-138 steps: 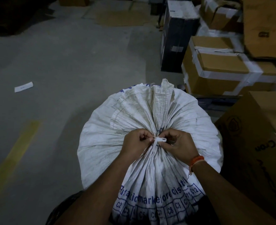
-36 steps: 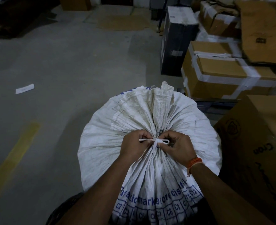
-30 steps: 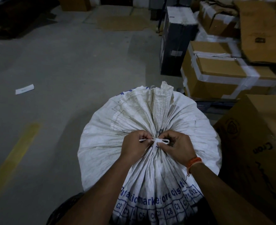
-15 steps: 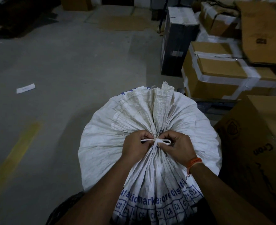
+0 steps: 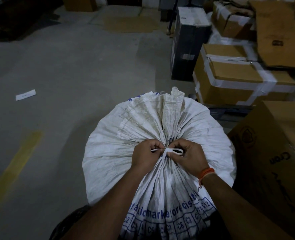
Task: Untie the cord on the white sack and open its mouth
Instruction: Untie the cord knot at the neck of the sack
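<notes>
Head camera view, looking down: a full white sack (image 5: pixel 112 153) with blue printed lettering is seen standing on a grey concrete floor (image 5: pixel 65 75), near the bottom edge of the picture and just left of a brown carton (image 5: pixel 273 161). Its mouth is gathered into tight pleats and bound by a white cord (image 5: pixel 167 150) at the middle of the sack's top. One cord end is pinched between the curled fingers of the left hand (image 5: pixel 145 155), drawn taut to the left of the knot. A small loop of the cord is held by the right hand (image 5: pixel 189 156), whose fingers are curled against the pleats; an orange thread band (image 5: pixel 206 173) is worn on that wrist. The two hands lie close together, almost touching. Taped cardboard boxes (image 5: pixel 233 75) are stacked beyond the sack toward the floor's far right. A white paper slip (image 5: pixel 25 94) lies on the floor at the left.
</notes>
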The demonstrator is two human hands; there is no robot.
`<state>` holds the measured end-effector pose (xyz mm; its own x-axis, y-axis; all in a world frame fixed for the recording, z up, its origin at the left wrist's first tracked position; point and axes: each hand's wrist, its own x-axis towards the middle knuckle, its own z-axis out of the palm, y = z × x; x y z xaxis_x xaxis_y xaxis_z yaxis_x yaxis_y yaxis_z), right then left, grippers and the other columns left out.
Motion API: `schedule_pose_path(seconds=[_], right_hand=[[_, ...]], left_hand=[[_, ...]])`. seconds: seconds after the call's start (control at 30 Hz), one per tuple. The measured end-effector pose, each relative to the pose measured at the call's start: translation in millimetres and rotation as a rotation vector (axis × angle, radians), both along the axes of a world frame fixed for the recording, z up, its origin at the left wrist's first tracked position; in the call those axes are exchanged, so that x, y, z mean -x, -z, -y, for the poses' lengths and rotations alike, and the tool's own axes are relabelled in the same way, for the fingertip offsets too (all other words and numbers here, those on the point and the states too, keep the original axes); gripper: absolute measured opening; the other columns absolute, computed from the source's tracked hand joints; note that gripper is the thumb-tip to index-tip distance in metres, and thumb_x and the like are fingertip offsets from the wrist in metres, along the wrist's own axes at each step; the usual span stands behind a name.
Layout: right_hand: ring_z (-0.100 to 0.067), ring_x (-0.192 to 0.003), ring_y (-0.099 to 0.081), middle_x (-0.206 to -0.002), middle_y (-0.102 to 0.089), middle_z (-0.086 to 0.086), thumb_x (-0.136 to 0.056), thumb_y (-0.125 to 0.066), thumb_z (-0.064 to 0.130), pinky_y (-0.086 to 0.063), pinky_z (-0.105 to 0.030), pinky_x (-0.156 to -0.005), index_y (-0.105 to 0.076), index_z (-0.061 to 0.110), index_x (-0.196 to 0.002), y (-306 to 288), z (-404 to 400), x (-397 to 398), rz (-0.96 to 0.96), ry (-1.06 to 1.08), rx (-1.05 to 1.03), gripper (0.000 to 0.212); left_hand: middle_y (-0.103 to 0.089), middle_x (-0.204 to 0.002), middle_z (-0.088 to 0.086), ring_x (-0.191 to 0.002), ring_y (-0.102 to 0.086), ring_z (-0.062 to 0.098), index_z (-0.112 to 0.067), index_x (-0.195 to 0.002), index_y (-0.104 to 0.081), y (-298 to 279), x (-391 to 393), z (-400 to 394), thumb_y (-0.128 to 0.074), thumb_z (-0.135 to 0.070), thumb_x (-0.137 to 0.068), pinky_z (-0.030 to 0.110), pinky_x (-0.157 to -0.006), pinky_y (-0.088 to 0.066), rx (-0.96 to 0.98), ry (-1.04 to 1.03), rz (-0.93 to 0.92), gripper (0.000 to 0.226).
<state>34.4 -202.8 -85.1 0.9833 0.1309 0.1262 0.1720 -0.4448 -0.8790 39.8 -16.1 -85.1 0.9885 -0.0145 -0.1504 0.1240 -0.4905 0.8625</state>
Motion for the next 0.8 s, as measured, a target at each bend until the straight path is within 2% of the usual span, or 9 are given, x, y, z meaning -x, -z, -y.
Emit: schedule_pose_path(seconds=[0.2, 0.37, 0.6, 0.8], right_hand=[[-0.007, -0.081, -0.072, -0.085, -0.075, 0.009, -0.077, -0.085, 0.011, -0.058, -0.021, -0.073, -0.076, 0.019, -0.088, -0.2, -0.3, 0.2, 0.004, -0.005, 0.002, 0.017], [-0.005, -0.079, -0.071, -0.085, -0.075, 0.006, -0.074, -0.086, 0.008, -0.054, -0.014, -0.070, -0.075, 0.017, -0.086, -1.3, -0.5, 0.2, 0.018, 0.005, 0.006, 0.018], [-0.007, -0.080, -0.072, -0.084, -0.075, 0.007, -0.076, -0.085, 0.010, -0.058, -0.022, -0.072, -0.075, 0.019, -0.085, -1.1, -0.2, 0.4, 0.025, -0.001, -0.003, 0.017], [-0.008, -0.082, -0.072, -0.085, -0.075, 0.007, -0.077, -0.085, 0.011, -0.060, -0.026, -0.075, -0.075, 0.019, -0.086, -0.3, -0.4, 0.1, 0.018, -0.004, -0.011, 0.015]], left_hand=[[-0.079, -0.080, -0.014, -0.075, -0.072, -0.003, -0.026, -0.086, -0.080, -1.9, 0.6, -2.0, -0.080, -0.020, -0.087, 0.021, -0.073, -0.058, 0.008, 0.003, -0.002, 0.006], [-0.078, -0.079, -0.014, -0.072, -0.070, -0.007, -0.025, -0.086, -0.080, -5.9, 0.0, -8.7, -0.083, -0.022, -0.083, 0.011, -0.069, -0.051, 0.030, -0.012, -0.013, 0.005], [-0.080, -0.080, -0.012, -0.075, -0.073, 0.000, -0.025, -0.084, -0.080, -3.3, -0.3, -5.8, -0.081, -0.018, -0.086, 0.025, -0.077, -0.059, 0.011, 0.001, -0.007, 0.007], [-0.080, -0.081, -0.011, -0.077, -0.073, 0.002, -0.023, -0.086, -0.081, -1.0, -0.7, 0.4, -0.078, -0.015, -0.088, 0.024, -0.076, -0.059, 0.008, 0.002, 0.001, 0.009]])
